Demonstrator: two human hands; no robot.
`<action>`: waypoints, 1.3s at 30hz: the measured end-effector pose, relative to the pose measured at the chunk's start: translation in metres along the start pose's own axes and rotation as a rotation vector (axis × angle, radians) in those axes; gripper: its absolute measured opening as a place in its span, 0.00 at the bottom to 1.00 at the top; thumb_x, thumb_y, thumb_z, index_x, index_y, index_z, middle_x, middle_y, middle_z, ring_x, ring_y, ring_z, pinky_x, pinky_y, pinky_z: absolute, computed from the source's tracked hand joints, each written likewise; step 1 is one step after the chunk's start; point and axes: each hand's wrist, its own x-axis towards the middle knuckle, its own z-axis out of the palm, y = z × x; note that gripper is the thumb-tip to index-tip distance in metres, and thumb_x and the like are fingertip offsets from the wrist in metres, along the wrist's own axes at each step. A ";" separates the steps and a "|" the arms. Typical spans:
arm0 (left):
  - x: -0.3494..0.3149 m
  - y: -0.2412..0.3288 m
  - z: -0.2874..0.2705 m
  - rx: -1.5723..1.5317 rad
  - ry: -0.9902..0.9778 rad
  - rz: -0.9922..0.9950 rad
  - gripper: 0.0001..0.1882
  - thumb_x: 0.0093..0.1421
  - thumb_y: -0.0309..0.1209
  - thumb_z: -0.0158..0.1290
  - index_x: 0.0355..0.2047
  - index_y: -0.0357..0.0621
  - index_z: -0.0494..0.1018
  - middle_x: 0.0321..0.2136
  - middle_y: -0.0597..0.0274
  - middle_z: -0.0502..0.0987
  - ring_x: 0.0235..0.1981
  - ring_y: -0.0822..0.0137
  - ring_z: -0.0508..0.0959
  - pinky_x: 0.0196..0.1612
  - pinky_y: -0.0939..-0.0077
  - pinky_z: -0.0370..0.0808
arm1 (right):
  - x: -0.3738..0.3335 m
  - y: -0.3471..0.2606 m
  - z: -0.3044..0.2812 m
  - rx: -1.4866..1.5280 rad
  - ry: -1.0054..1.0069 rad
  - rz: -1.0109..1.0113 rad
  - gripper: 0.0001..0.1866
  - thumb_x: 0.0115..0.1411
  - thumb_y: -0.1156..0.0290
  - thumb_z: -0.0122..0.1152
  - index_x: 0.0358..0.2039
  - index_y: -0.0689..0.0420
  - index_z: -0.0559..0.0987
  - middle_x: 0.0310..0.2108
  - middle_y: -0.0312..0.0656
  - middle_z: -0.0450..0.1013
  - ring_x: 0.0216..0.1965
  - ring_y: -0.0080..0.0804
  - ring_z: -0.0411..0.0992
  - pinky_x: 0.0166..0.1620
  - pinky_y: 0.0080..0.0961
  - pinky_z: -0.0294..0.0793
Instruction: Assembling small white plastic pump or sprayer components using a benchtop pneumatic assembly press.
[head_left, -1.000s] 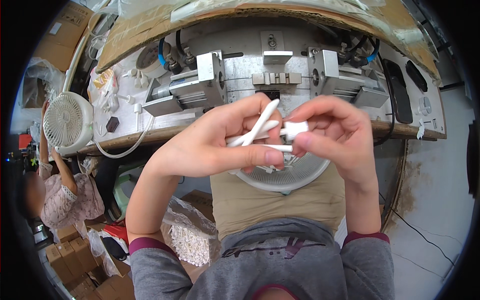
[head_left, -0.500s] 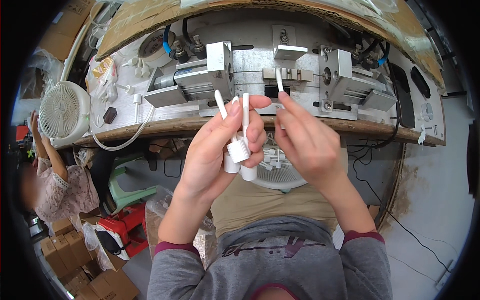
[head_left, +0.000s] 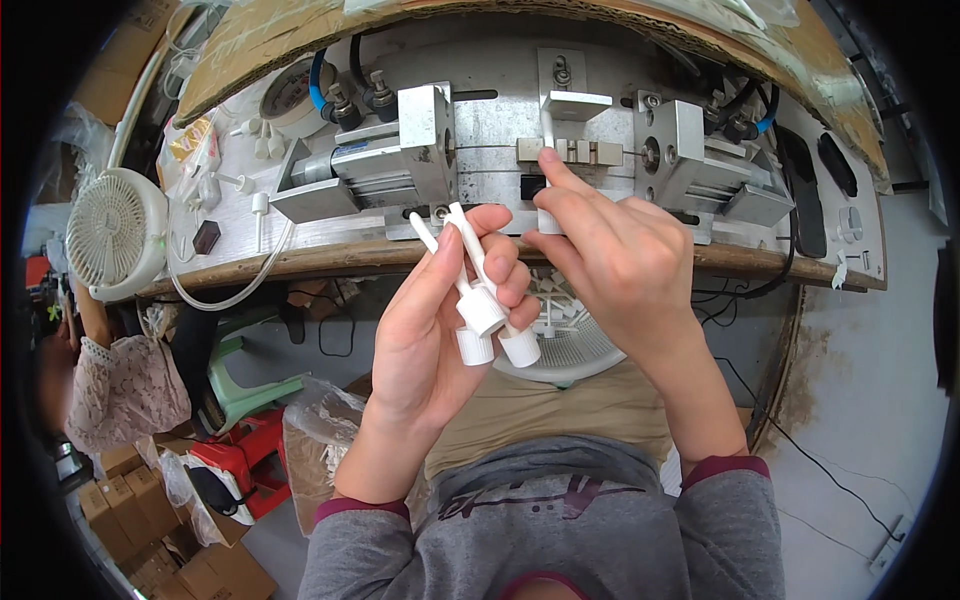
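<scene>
My left hand (head_left: pixel 415 325) is closed around three white plastic applicator caps (head_left: pixel 481 311), each a ribbed cap with a long thin stem. Their stems point away from me and the cap ends hang toward me. In my right hand (head_left: pixel 630 260), thumb and fingers pinch another white applicator cap (head_left: pixel 549 219), its stem reaching forward to the left part of a small notched metal block (head_left: pixel 580 152). Whether the stem rests in a notch or only lies over it, I cannot tell. Behind the block stands a metal bracket (head_left: pixel 577 105).
Metal cylinder fixtures flank the block, one at left (head_left: pixel 427 130), another at right (head_left: pixel 685 145). A white basket (head_left: pixel 570 372) with several applicator caps sits below the table edge. A white fan (head_left: pixel 117 232), tape roll (head_left: pixel 290 100) and phone (head_left: pixel 800 190) are around. Another person sits at far left.
My right hand has moved slightly forward and left, bringing the stem farther over the block. My left hand has shifted a little right and toward me, with the caps tilted more.
</scene>
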 end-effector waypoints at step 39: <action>0.006 -0.008 -0.006 0.237 0.073 0.151 0.33 0.71 0.62 0.28 0.36 0.43 0.64 0.25 0.68 0.62 0.17 0.78 0.59 0.13 0.87 0.56 | 0.016 -0.006 -0.024 -0.103 -0.229 -0.039 0.11 0.50 0.74 0.67 0.34 0.59 0.76 0.49 0.47 0.79 0.16 0.30 0.71 0.23 0.23 0.70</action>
